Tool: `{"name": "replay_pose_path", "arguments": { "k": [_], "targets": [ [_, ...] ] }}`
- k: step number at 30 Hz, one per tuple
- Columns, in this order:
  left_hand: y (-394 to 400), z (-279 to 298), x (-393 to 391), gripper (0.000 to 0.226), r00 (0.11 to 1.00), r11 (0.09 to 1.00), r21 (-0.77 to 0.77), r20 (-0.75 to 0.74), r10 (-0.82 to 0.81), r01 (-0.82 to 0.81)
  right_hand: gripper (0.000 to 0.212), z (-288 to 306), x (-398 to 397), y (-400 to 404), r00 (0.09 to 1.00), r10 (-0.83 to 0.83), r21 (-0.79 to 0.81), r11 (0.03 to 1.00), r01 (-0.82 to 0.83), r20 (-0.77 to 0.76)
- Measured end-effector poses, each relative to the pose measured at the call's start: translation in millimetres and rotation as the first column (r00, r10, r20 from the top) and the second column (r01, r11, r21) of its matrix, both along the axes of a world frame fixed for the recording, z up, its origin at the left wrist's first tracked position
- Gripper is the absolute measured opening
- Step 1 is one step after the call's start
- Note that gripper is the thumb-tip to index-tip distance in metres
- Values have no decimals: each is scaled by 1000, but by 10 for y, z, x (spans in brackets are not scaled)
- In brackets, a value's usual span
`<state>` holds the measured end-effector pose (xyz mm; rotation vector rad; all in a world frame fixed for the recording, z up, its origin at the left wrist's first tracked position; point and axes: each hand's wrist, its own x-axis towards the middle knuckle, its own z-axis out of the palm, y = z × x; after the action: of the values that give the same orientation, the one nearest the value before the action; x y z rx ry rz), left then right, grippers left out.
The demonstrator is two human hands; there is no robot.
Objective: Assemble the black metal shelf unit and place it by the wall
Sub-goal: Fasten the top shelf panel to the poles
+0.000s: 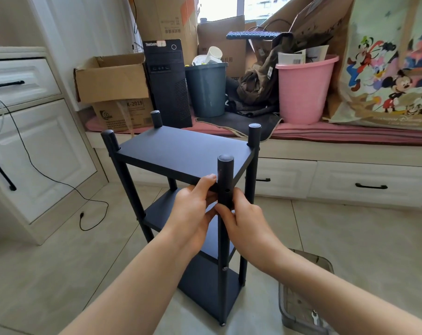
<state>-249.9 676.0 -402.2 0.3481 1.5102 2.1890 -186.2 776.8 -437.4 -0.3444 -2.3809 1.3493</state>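
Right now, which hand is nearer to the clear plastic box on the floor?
Right. The right hand grips the shelf's front post, above the clear box on its side. The left hand holds the top shelf edge, farther away.

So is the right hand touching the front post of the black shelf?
Touching. The head view shows the right hand with fingers curled round the front post, just below the top board.

At frame centre a black three-tier shelf unit [181, 153] stood upright on the tiled floor [60, 262]. The left hand [193, 211] gripped the top shelf's near edge; the right hand [243, 221] pinched the near post [225, 180] just below.
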Motion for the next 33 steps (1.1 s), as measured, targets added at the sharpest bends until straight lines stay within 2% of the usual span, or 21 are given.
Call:
{"name": "replay_pose_path", "arguments": {
  "k": [8, 14, 21, 23, 25, 26, 27, 28, 29, 30, 31, 32, 33],
  "targets": [
    [-1, 28, -38, 28, 1000, 998, -56, -17, -3, 2, 2, 2, -2, -6, 1000, 19, 18, 1000, -19, 0],
    [-44, 12, -96, 28, 999, 994, -106, -41, -17, 12, 13, -5, -10, 6, 999, 44, 52, 998, -42, -28],
    [-59, -43, -121, 30, 998, 991, -130, -57, -26, 19, 9, -8, -15, 58, 999, 51, 46, 998, -50, -18],
    [-82, -15, -102, 29, 996, 978, -210, -87, -11, -7, 9, 8, -24, 87, 999, 42, 28, 999, -42, -6],
    [-103, 2, -101, 30, 971, 906, -379, -212, 113, -188, 9, 36, -32, 128, 1000, 30, -36, 999, -30, 1],
    [-127, 0, -104, 34, 917, 832, -436, -347, 197, -344, 11, 51, -35, 152, 1000, 26, -70, 997, -26, 1],
    [-162, 2, -103, 36, 808, 753, -416, -530, 255, -511, 12, 64, -36, 174, 1000, 24, -96, 995, -23, 1],
    [-206, 18, -96, 36, 644, 702, -316, -720, 260, -638, 12, 72, -35, 189, 1000, 24, -108, 994, -24, -1],
    [-246, 39, -102, 34, 454, 689, -206, -868, 199, -695, 12, 72, -28, 192, 1000, 25, -104, 994, -25, -4],
    [-269, 55, -115, 33, 288, 693, -147, -953, 91, -705, 10, 66, -22, 184, 1000, 25, -84, 996, -26, -8],
    [-268, 48, -132, 38, 163, 703, -139, -986, -33, -698, 9, 58, -13, 169, 1000, 26, -55, 998, -27, -13],
    [-248, 31, -150, 47, 93, 712, -171, -985, -147, -681, 8, 51, -6, 151, 999, 30, -28, 999, -30, -16],
    [-215, 23, -163, 56, 78, 722, -223, -970, -229, -656, 9, 47, 0, 137, 999, 35, -11, 999, -35, -18]
  ]
}}
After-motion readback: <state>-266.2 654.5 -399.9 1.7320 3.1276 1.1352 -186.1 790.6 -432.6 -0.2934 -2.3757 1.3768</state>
